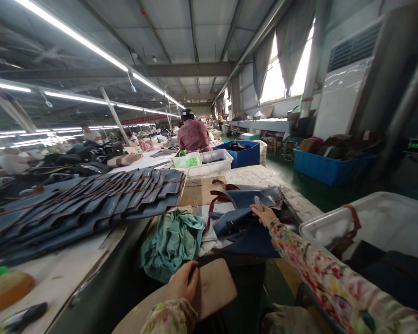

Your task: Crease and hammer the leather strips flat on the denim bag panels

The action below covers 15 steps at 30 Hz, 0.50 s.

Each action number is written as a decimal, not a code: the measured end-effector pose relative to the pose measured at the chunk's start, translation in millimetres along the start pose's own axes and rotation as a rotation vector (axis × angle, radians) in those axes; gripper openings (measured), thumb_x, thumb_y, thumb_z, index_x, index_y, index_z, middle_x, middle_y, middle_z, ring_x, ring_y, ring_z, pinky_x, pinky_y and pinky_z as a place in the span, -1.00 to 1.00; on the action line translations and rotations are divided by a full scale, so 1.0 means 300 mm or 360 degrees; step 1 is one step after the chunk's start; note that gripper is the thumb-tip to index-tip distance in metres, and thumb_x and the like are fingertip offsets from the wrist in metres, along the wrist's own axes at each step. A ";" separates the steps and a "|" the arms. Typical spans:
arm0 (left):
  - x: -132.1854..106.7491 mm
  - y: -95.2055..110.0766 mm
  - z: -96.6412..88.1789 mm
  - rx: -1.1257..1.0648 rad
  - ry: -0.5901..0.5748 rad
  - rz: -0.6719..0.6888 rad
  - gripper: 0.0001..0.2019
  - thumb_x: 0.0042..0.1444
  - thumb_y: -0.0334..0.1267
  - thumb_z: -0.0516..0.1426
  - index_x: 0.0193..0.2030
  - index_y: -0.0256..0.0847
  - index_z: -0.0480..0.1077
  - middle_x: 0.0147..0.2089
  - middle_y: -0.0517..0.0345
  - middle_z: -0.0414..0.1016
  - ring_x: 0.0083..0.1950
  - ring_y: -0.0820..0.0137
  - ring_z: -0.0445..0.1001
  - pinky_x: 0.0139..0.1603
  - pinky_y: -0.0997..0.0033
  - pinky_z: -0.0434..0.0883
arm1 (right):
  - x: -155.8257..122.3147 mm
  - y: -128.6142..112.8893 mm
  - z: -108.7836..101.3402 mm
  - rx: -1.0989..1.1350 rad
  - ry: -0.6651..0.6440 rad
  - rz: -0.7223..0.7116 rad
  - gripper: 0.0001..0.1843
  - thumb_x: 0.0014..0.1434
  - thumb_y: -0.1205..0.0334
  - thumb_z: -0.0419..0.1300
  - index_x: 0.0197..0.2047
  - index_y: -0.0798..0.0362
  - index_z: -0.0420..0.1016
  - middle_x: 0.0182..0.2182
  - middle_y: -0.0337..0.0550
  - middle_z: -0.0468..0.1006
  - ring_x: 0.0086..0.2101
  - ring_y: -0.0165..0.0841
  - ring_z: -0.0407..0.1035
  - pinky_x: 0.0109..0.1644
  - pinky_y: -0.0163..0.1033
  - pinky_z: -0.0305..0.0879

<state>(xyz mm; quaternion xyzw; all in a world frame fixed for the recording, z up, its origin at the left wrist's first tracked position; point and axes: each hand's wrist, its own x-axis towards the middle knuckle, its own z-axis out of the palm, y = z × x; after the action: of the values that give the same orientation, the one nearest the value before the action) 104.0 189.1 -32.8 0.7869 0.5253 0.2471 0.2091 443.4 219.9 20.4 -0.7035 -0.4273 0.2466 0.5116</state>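
Observation:
My left hand (183, 280) is closed on the edge of a tan board (214, 285) low in the head view. My right hand (264, 214), in a floral sleeve, reaches forward and grips a dark blue leather piece (237, 218) lying on the table. More blue pieces with brown trim (244, 197) lie just beyond it. A crumpled teal cloth (172, 241) hangs over the table edge between my two hands.
Several blue leather panels (90, 202) lie in overlapping rows on the left. A white tray (386, 222) holds dark pieces at right. White bin (212, 162) and blue bins (244, 153) stand ahead, where a person in pink (193, 134) sits. Another blue bin (329, 167) stands by the wall.

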 end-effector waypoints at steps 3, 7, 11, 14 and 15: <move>0.064 0.071 0.066 -0.0049 0.0034 0.0209 -0.68 0.03 -0.29 -0.05 -0.06 -0.23 0.31 -0.08 0.02 0.41 -0.02 0.32 0.36 0.02 0.33 0.27 | -0.028 0.059 0.001 0.0007 -0.0022 -0.0057 -0.67 0.14 0.18 0.07 -0.09 0.21 0.39 -0.47 -0.14 0.48 -0.61 -0.50 0.30 -0.53 -0.37 0.26; 0.209 0.280 0.168 0.0315 -0.0228 0.0483 -0.47 -0.04 -0.33 0.04 0.14 -0.33 0.15 0.12 -0.10 0.22 0.15 0.23 0.18 0.14 0.30 0.17 | -0.029 0.082 -0.013 -0.0051 -0.0052 -0.0206 -0.70 0.07 0.21 0.07 -0.18 0.18 0.45 -0.44 -0.14 0.50 -0.42 -0.36 0.40 -0.34 -0.29 0.32; 0.364 0.483 0.264 0.0435 -0.0268 0.0503 -0.33 -0.08 -0.36 0.11 0.22 -0.22 0.01 0.23 -0.04 0.07 0.20 0.16 0.07 0.13 0.20 0.15 | -0.028 0.087 -0.016 -0.0152 -0.0103 -0.0456 -0.73 0.04 0.25 0.04 -0.22 0.14 0.45 -0.27 -0.15 0.49 -0.22 -0.34 0.37 -0.08 -0.25 0.25; 0.459 0.547 0.323 0.0474 -0.0243 0.0430 -0.35 -0.03 -0.37 0.08 0.23 -0.19 -0.04 0.25 -0.01 0.03 0.22 0.18 0.03 0.13 0.14 0.13 | -0.033 0.108 -0.016 -0.0259 -0.0165 -0.0603 -0.71 0.04 0.31 0.00 -0.18 0.14 0.43 -0.18 -0.12 0.46 -0.17 -0.36 0.34 0.00 -0.23 0.22; 0.485 0.550 0.336 0.0488 -0.0233 0.0390 -0.41 0.02 -0.37 0.05 0.22 -0.18 -0.02 0.24 -0.01 0.06 0.21 0.20 0.05 0.12 0.13 0.13 | -0.033 0.121 -0.018 -0.0308 -0.0184 -0.0636 -0.71 0.04 0.33 -0.01 -0.18 0.13 0.43 -0.16 -0.11 0.45 -0.15 -0.35 0.33 0.01 -0.22 0.21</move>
<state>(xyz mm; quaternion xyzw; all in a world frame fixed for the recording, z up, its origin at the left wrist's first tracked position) 332.2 257.9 9.2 0.8835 0.4404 0.1300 0.0930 455.1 204.6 -12.2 -0.6354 -0.6084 0.1381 0.4550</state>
